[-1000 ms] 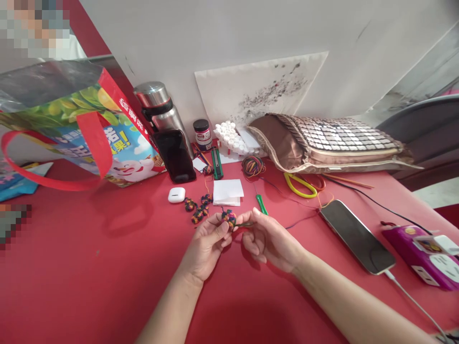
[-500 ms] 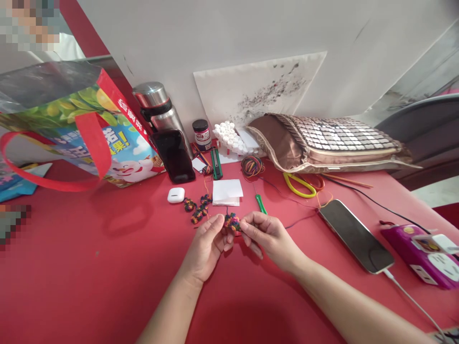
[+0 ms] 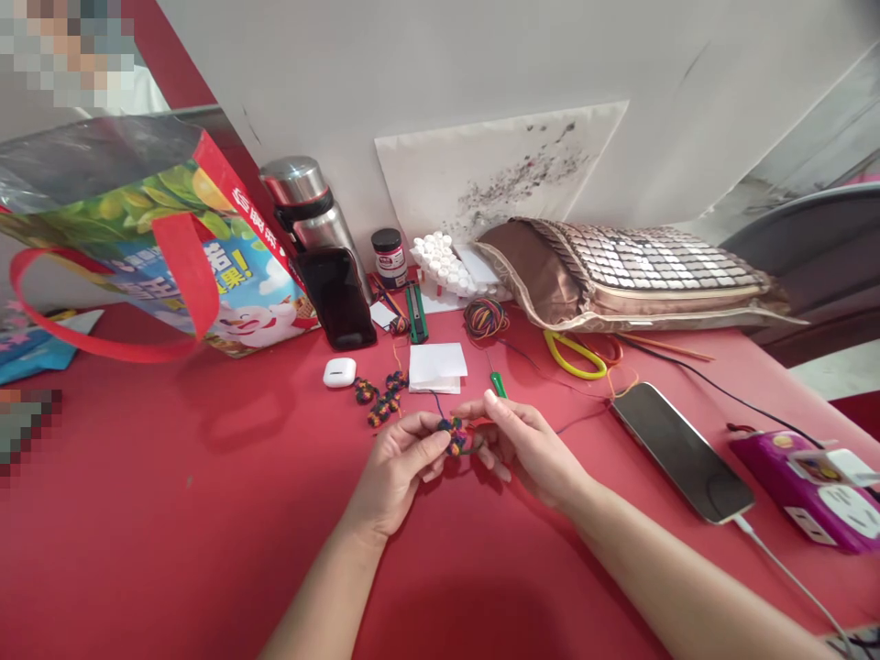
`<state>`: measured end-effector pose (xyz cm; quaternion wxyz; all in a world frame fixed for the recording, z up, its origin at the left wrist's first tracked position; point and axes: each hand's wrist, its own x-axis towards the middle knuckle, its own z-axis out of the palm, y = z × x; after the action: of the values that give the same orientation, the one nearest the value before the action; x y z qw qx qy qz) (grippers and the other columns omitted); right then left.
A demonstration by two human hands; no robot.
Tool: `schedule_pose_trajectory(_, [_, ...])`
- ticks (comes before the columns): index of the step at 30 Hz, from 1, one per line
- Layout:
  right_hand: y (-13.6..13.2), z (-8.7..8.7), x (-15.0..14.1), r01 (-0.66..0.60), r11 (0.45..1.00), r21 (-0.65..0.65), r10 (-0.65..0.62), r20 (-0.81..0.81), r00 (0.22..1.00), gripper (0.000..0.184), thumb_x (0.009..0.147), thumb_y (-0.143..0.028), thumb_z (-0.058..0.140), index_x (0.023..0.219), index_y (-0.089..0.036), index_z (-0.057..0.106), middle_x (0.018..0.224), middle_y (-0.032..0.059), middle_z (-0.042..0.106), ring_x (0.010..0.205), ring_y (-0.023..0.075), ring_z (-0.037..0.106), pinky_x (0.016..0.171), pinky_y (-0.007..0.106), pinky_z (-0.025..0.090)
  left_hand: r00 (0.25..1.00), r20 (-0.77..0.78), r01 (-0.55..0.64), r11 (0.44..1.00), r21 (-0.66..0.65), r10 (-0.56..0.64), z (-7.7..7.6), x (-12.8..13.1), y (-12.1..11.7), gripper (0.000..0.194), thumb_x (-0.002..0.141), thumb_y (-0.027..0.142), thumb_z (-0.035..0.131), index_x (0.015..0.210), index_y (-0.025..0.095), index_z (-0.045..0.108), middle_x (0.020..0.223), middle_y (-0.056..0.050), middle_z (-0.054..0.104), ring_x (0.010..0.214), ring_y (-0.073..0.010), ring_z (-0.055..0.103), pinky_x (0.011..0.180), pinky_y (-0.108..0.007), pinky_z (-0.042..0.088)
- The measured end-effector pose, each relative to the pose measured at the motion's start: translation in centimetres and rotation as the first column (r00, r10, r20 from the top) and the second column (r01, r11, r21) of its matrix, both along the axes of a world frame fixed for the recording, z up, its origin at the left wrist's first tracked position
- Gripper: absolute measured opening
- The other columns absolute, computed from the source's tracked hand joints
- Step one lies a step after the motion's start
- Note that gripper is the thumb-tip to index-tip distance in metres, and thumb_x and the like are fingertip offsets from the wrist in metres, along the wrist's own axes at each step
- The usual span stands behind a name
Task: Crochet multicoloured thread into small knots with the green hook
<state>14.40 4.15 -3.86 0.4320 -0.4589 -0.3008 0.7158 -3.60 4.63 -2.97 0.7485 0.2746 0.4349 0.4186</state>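
My left hand (image 3: 405, 463) pinches a small crocheted piece (image 3: 455, 436) of multicoloured yarn between thumb and fingers, just above the red table. On the piece's right side is my right hand (image 3: 526, 449), its thumb raised and its fingers apart. One right fingertip reaches the piece's upper edge; the lower fingers are partly hidden. From the piece a dark yarn strand runs up toward a folded white paper (image 3: 437, 367). Similar crocheted pieces (image 3: 385, 405) lie left of that paper. A green-handled tool (image 3: 498, 384) with a thin shaft rests beyond my right hand.
Behind are a yarn ball (image 3: 486, 318), green box cutter (image 3: 416, 313), jar (image 3: 389, 258), thermos (image 3: 313, 206), upright phone (image 3: 336, 298) and earbud case (image 3: 339, 372). To the right lie yellow-handled scissors (image 3: 576, 356), a charging phone (image 3: 683, 451) and a purple power strip (image 3: 808, 490). A shopping bag (image 3: 254, 307) stands left.
The right thumb has lifted off the crocheted piece and the right fingers have spread. My left thumb has shifted onto the piece, which has turned and moved slightly right.
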Motion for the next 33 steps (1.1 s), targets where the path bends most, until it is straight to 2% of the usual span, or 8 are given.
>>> schedule_pose_trajectory(4, [-0.02,-0.03,0.01,-0.016,0.996,-0.086,0.011,-0.056,0.998,0.055,0.066,-0.06,0.096,0.093,-0.015,0.08,0.067,0.0005,0.063,0.052,0.0063,0.044,0.044,0.018,0.024,0.991,-0.034,0.128,0.99,0.06,-0.127,0.51,0.21,-0.35,0.029,0.067,0.032,0.099,0.079,0.013,0.08,0.076,-0.003,0.07,0.062,-0.0084,0.051,0.06,-0.022,0.041])
schedule_pose_trajectory(6, [-0.07,-0.06,0.02,-0.016,0.995,-0.097,0.008,-0.075,0.997,0.047,0.062,-0.05,0.101,0.085,-0.015,0.079,0.069,0.0005,0.064,0.052,0.0052,0.041,0.045,0.019,0.022,0.984,-0.041,0.179,0.979,0.101,-0.176,0.69,0.29,-0.44,0.025,0.069,0.032,0.097,0.079,0.015,0.081,0.084,-0.004,0.071,0.076,-0.0134,0.06,0.072,-0.025,0.049])
schedule_pose_trajectory(8, [-0.04,-0.09,0.1,-0.018,0.994,-0.108,0.004,-0.126,0.992,0.041,0.061,-0.044,0.102,0.077,-0.015,0.077,0.067,-0.0002,0.063,0.05,0.004,0.036,0.045,0.02,0.019,0.981,-0.042,0.193,0.973,0.128,-0.189,0.67,0.27,-0.46,0.022,0.071,0.03,0.095,0.078,0.016,0.08,0.086,-0.003,0.069,0.079,-0.0144,0.061,0.074,-0.025,0.05])
schedule_pose_trajectory(12, [0.22,-0.2,0.4,-0.004,0.995,-0.095,-0.017,-0.223,0.975,0.036,0.065,-0.04,0.1,0.071,-0.015,0.074,0.052,-0.0077,0.043,0.048,0.0031,0.022,0.046,0.021,0.016,0.988,-0.05,0.151,0.984,0.096,-0.147,0.17,-0.03,-0.38,0.022,0.073,0.028,0.092,0.088,0.016,0.082,0.073,0.0,0.065,0.051,-0.0045,0.038,0.049,-0.021,0.03])
schedule_pose_trajectory(15, [0.33,-0.27,0.44,0.002,0.996,-0.084,-0.024,-0.265,0.964,0.038,0.067,-0.043,0.099,0.069,-0.015,0.073,0.053,-0.007,0.045,0.048,0.0031,0.021,0.045,0.021,0.016,0.993,-0.014,0.116,0.993,0.006,-0.116,-0.1,-0.22,-0.29,0.025,0.071,0.027,0.093,0.09,0.016,0.081,0.061,0.003,0.061,0.043,-0.0015,0.026,0.043,-0.021,0.017])
schedule_pose_trajectory(22, [0.26,-0.23,0.05,-0.025,0.996,-0.08,0.005,-0.236,0.972,0.038,0.065,-0.044,0.1,0.07,-0.014,0.076,0.06,0.0012,0.063,0.047,0.0035,0.033,0.045,0.022,0.017,0.979,0.087,0.188,0.98,-0.062,-0.183,0.03,-0.14,-0.06,0.034,0.068,0.037,0.092,0.088,0.014,0.077,0.07,-0.006,0.074,0.041,-0.0035,0.036,0.04,-0.02,0.015])
schedule_pose_trajectory(29, [0.52,-0.64,0.26,0.014,0.995,-0.097,-0.037,-0.238,0.971,0.038,0.071,-0.046,0.096,0.08,-0.015,0.077,0.045,-0.0065,0.048,0.041,0.0088,0.046,0.043,0.021,0.026,0.969,0.075,0.243,0.966,-0.086,-0.236,0.23,0.25,-0.28,0.037,0.072,0.038,0.093,0.089,0.014,0.07,0.073,-0.009,0.078,0.037,-0.0004,0.03,0.04,-0.02,0.011])
schedule_pose_trajectory(33, [0.67,-0.92,0.45,0.027,0.991,-0.133,-0.06,-0.254,0.965,0.036,0.069,-0.04,0.099,0.081,-0.014,0.076,0.057,-0.0021,0.062,0.042,0.0049,0.042,0.042,0.02,0.027,0.977,0.058,0.213,0.971,-0.105,-0.207,0.41,0.44,-0.33,0.039,0.064,0.034,0.097,0.083,0.016,0.069,0.071,-0.004,0.075,0.039,-0.0013,0.035,0.04,-0.02,0.012])
